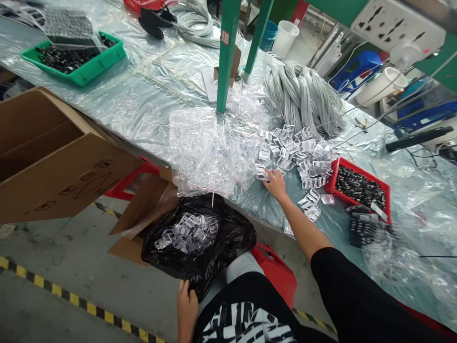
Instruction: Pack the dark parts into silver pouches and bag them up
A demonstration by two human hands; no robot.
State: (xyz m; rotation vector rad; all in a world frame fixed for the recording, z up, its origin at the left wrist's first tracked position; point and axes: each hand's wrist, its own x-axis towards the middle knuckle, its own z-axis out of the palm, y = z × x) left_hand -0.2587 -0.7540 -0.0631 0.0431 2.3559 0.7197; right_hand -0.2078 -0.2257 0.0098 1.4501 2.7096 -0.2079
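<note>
My right hand (pixel 274 184) reaches over the table and touches a small silvery packet (pixel 262 172) at the near edge of a spread pile of similar packets (pixel 303 147); its fingers are bent over the packet. Low in the view, my left hand (pixel 187 300) is at the rim of a black plastic bag (pixel 232 233), with its fingers closed on the plastic. The bag lies open over a cardboard box, and many silvery packets (pixel 193 231) are inside it. Clear plastic bags (pixel 196 147) lie flat on the table beside the pile.
A red tray (pixel 387 200) of small dark parts stands right of the pile. Grey cable bundles (pixel 303 95) lie behind it. A green post (pixel 227 57) rises from the table (pixel 150 105). Far left are a green tray (pixel 80 76) and a large cardboard box (pixel 71 176).
</note>
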